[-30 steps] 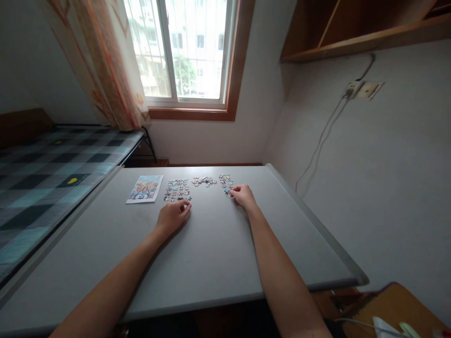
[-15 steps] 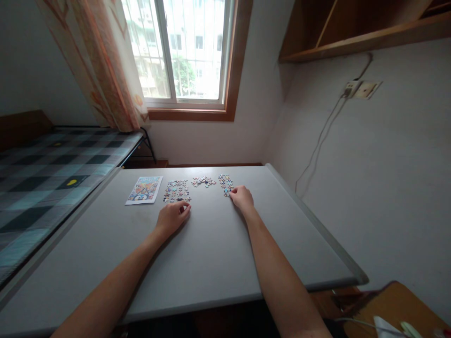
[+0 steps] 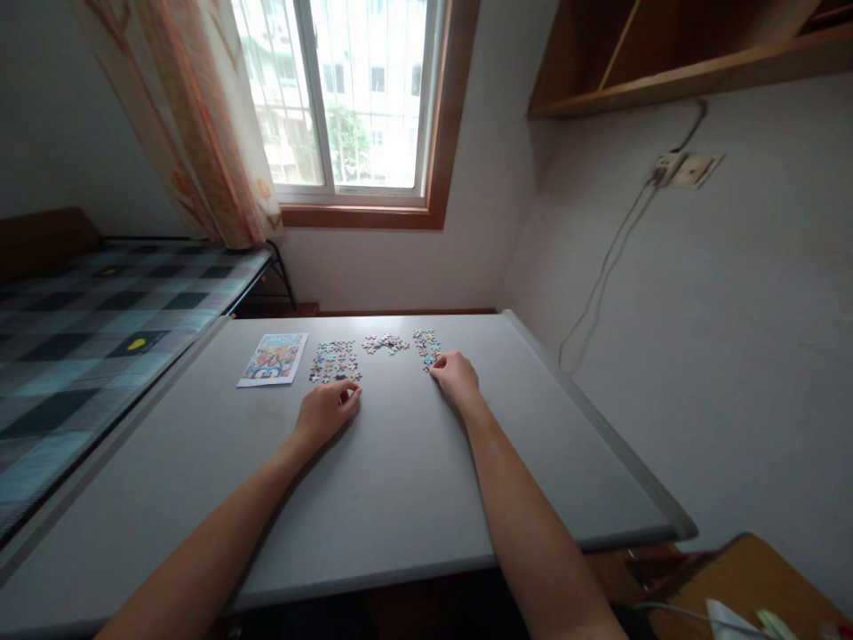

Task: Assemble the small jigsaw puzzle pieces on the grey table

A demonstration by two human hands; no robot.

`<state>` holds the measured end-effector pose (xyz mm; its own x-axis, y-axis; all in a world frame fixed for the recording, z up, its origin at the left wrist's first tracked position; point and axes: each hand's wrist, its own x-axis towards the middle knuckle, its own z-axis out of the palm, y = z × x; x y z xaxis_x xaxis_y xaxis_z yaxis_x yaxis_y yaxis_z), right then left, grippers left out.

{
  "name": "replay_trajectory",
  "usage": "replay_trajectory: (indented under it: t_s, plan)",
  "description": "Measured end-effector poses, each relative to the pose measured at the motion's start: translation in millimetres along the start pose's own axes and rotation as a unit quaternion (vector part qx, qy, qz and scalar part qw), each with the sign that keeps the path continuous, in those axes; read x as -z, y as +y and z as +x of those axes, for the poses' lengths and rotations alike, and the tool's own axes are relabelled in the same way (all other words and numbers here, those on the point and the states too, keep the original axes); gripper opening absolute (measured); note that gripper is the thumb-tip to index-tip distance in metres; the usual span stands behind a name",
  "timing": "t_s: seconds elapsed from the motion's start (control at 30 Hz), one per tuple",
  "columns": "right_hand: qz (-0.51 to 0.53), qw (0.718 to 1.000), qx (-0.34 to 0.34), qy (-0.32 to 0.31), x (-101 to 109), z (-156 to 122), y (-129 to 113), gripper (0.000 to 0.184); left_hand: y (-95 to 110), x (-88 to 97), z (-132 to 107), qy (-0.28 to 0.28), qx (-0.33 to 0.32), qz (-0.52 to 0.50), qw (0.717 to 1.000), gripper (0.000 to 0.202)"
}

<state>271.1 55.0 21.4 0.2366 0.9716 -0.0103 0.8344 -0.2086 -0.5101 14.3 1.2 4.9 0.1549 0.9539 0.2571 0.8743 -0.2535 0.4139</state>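
Observation:
My right hand has thumb and fingers pinched on a small jigsaw puzzle piece at the near end of the right-hand group of pieces. Curled on the table, my left hand rests just below the left-hand group of puzzle pieces, which lie spread in rows. Its thumb and fingertip come together, and whatever they may hold is too small to make out. Between the two groups is a loose heap of puzzle pieces. A colourful picture sheet lies flat at the left.
Everything lies on a light grey table with raised side rims. A checked bed stands to the left, with a curtain and window behind. At lower right is a wooden stool or chair with small items. Cables hang from a wall socket.
My right hand has shifted very slightly to the left along the near end of the right group. My left hand stays where it was.

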Motion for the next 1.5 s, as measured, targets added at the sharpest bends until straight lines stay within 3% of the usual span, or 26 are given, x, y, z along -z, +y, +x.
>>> replay_trajectory:
  t_s: [0.5,0.57,0.67,0.87,1.27,1.5]
  plan:
    - [0.01,1.0,0.004,0.009,-4,3,0,0.01,0,0.9,0,-0.005,0.003,0.001,1.0,0.032]
    - [0.028,0.999,0.029,0.028,-5,1,-4,0.011,1,0.6,0,-0.003,0.003,0.002,1.0,0.032]
    - [0.056,0.989,0.123,0.056,-13,-6,-17,0.016,0,-0.3,0,-0.002,0.006,0.001,1.0,0.031]
    - [0.024,0.961,0.272,0.035,-43,-25,-42,0.028,1,-0.1,0,-0.007,0.008,-0.006,1.0,0.03]
    - [-0.079,0.953,0.291,0.042,-61,-25,-48,0.054,3,0.8,-1,-0.01,0.005,-0.006,1.0,0.03]
    - [-0.089,0.944,0.317,0.021,-55,-33,-50,0.047,2,0.4,-1,-0.01,0.004,-0.005,1.0,0.03]
